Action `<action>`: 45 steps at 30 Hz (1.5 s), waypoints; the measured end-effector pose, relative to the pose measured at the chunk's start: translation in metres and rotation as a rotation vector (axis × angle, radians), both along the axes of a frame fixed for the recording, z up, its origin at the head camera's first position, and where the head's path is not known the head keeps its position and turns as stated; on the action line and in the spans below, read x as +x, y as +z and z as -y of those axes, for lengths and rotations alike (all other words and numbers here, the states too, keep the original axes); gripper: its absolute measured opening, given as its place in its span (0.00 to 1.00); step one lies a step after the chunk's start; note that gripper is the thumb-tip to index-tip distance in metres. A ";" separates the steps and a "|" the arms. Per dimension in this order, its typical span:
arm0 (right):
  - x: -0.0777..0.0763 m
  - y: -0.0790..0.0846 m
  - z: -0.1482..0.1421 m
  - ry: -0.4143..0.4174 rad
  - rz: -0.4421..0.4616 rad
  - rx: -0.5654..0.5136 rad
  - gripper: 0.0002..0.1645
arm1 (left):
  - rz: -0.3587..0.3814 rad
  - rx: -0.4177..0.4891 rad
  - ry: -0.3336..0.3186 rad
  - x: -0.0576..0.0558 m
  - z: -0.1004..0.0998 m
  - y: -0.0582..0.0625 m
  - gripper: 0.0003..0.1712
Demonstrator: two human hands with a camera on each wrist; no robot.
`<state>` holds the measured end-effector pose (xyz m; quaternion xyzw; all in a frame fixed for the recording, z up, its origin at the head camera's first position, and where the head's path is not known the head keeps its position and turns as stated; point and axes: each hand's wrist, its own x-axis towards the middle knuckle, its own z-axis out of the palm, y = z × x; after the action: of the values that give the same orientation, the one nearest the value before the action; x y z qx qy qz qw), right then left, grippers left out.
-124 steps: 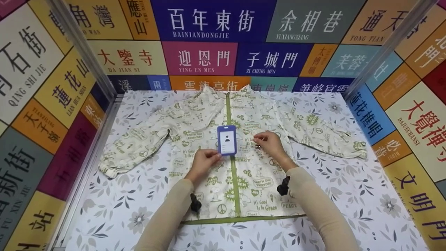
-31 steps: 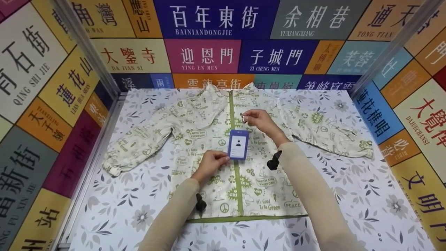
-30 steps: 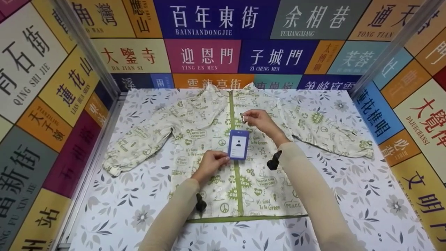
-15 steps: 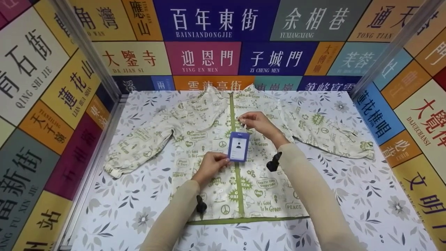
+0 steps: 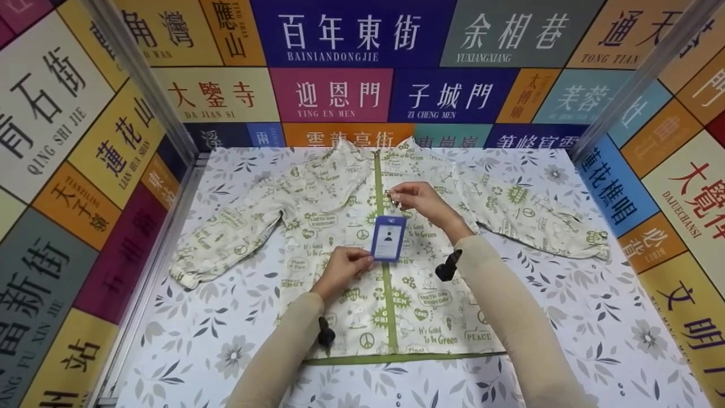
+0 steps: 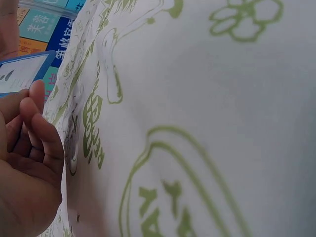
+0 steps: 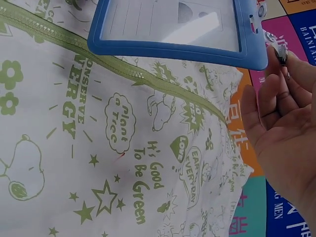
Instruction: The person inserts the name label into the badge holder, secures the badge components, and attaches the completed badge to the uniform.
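A blue-framed ID badge holder [image 5: 388,238] is held above the front of a white jacket [image 5: 351,294] with green print and a green zip. My left hand [image 5: 344,269] pinches the holder's lower left corner between thumb and fingers. Just above the holder's top edge, my right hand [image 5: 422,203] pinches a small metal badge clip [image 7: 281,53]. A snap-like stud and a bit of clear strap show between the clip and the holder's slot [image 7: 254,22] in the right wrist view. Whether the strap passes through the slot I cannot tell.
The jacket lies spread with its sleeves [image 5: 226,243] out to both sides on a floral-patterned tabletop [image 5: 187,340]. Colourful sign-printed panels [image 5: 334,93] enclose the back and both sides, with metal posts at the corners.
From four seconds ago, my right hand has moved from the holder's right side to above its top edge with the clip. The holder has shifted slightly right and just now tilts a little.
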<state>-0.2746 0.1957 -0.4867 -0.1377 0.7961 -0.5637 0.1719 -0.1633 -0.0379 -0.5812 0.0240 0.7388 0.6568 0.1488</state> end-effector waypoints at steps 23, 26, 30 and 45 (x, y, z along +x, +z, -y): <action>0.033 0.039 0.021 0.147 -0.098 -0.044 0.19 | -0.289 -0.179 0.002 -0.020 0.004 0.032 0.16; 0.037 0.041 0.023 0.146 -0.098 -0.044 0.17 | -0.394 -0.279 -0.007 -0.021 0.003 0.044 0.20; 0.041 0.041 0.027 0.150 -0.077 -0.052 0.18 | -0.506 -0.366 0.003 -0.020 0.001 0.056 0.21; 0.058 0.037 0.037 0.123 -0.127 -0.095 0.17 | -0.578 -0.150 0.122 -0.023 -0.005 0.053 0.13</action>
<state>-0.2168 0.1589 -0.4502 -0.2300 0.7679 -0.5791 0.1485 -0.1861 -0.0330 -0.5280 0.1544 0.7969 0.5743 -0.1063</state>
